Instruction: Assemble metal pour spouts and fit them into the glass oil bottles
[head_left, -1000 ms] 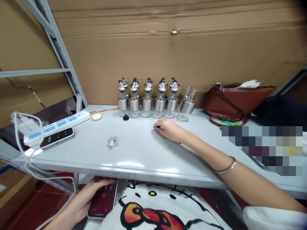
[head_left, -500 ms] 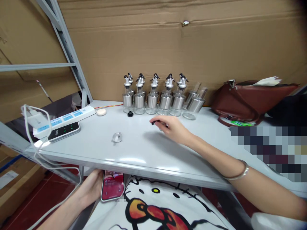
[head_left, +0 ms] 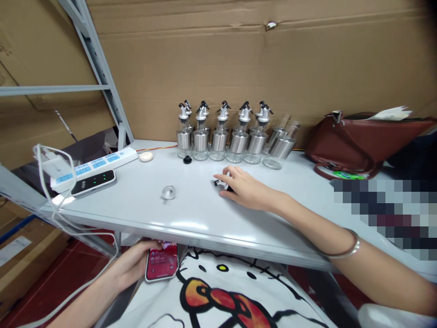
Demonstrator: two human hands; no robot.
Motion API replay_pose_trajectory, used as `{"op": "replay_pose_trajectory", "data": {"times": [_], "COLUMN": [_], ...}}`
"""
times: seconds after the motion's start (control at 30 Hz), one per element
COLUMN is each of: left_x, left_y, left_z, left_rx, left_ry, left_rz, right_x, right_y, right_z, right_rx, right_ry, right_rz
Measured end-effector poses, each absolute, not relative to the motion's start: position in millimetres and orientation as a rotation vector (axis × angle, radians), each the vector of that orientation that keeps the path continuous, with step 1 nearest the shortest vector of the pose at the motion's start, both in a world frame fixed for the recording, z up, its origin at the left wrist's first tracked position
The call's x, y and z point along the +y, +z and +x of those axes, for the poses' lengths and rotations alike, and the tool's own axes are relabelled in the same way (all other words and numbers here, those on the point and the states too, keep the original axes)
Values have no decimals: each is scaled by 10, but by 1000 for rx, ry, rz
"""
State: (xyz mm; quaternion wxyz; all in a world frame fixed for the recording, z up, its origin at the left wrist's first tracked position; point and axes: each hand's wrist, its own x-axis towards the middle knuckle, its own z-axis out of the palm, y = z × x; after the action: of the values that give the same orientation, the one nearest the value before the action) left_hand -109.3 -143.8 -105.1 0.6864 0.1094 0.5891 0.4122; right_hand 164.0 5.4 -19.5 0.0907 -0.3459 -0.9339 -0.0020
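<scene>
My right hand [head_left: 241, 187] rests on the white table [head_left: 191, 214], fingers curled around a small black-and-silver part [head_left: 218, 183] whose tip sticks out to the left. A silver bangle [head_left: 344, 248] sits on that forearm. Below the table's front edge, my left hand [head_left: 134, 264] holds a phone [head_left: 162, 260] with a red screen. A small silver funnel [head_left: 168, 192] lies on the table to the left of my right hand. A black cap [head_left: 187, 159] lies in front of a row of several glass-and-steel dispenser bottles [head_left: 221, 136].
Two spoutless bottles [head_left: 282, 146] lean at the right end of the row. A brown leather bag [head_left: 362, 139] stands at back right. At the left are a white power strip [head_left: 99, 164], a black device [head_left: 92, 182], a white cable [head_left: 51, 196] and a cream oval object [head_left: 146, 156]. Cardboard lines the back.
My right hand lifted the small part off the table and then lowered it again near the same spot. My left hand drew the phone nearer the table edge. The view shifted.
</scene>
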Motion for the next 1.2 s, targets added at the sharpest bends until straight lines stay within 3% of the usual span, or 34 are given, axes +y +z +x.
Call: {"op": "replay_pose_trajectory", "data": {"times": [0.33, 0.77, 1.2], "left_x": [-1439, -1430, -1434], "left_y": [-1097, -1045, -1051], "left_z": [-1105, -1100, -1107], "left_rx": [1354, 1337, 1263], "left_ry": [972, 949, 996], "left_rz": [245, 226, 190], "right_x": [92, 117, 121], "right_y": [-95, -85, 27], "right_z": [1639, 1648, 1672], "right_rx": [-2639, -2419, -2094], "right_ry": [196, 203, 384], "right_rz": [-1004, -827, -955]}}
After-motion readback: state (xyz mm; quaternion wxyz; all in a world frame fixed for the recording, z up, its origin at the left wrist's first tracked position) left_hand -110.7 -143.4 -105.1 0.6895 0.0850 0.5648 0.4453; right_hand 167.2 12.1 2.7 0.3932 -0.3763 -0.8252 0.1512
